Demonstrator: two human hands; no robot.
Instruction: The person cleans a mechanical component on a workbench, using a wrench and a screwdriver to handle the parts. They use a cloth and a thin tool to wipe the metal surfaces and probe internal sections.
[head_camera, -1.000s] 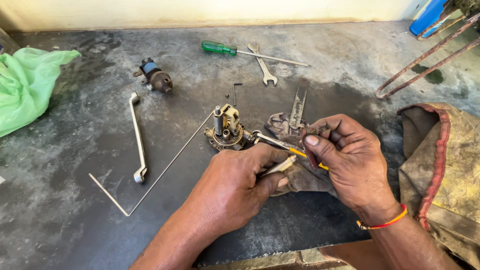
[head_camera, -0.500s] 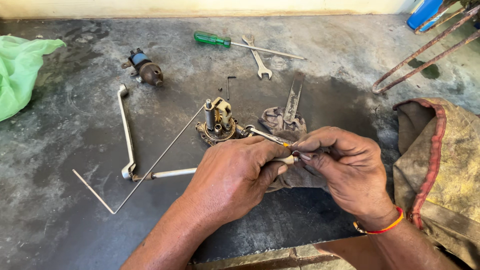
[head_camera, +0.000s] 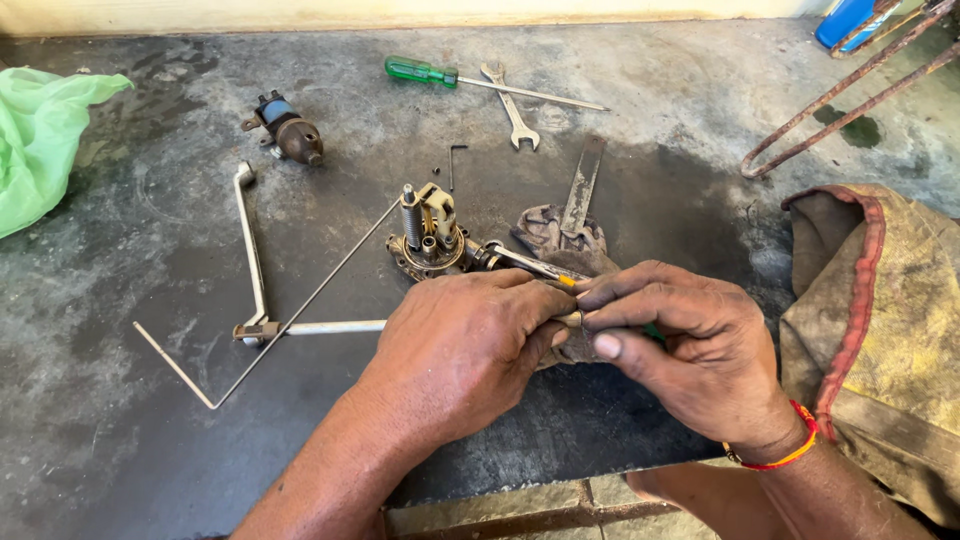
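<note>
My left hand (head_camera: 465, 345) and my right hand (head_camera: 690, 345) meet over the dark worktop, fingers pinched together on a thin tool with a yellow-and-metal shaft (head_camera: 530, 265); what lies between the fingertips is hidden. The shaft's tip reaches a small brass-coloured mechanical assembly with a spring (head_camera: 428, 235) just beyond my left hand. A dirty brown rag (head_camera: 550, 230) lies under and behind the hands, with a flat metal strip (head_camera: 583, 182) resting on it. A red-orange band circles my right wrist.
A green-handled screwdriver (head_camera: 425, 71) and a spanner (head_camera: 508, 105) lie at the back. A small motor-like part (head_camera: 287, 130) sits back left, a bent metal lever (head_camera: 250, 250) and thin rod (head_camera: 300, 305) left. Green plastic bag (head_camera: 45, 135) far left; soiled cloth (head_camera: 880, 330) right; rusty bars (head_camera: 850, 85) back right.
My hands have drawn closer together, fingertips now touching over the tool. The view has shifted slightly, so the objects on the worktop sit a little lower and more to the left.
</note>
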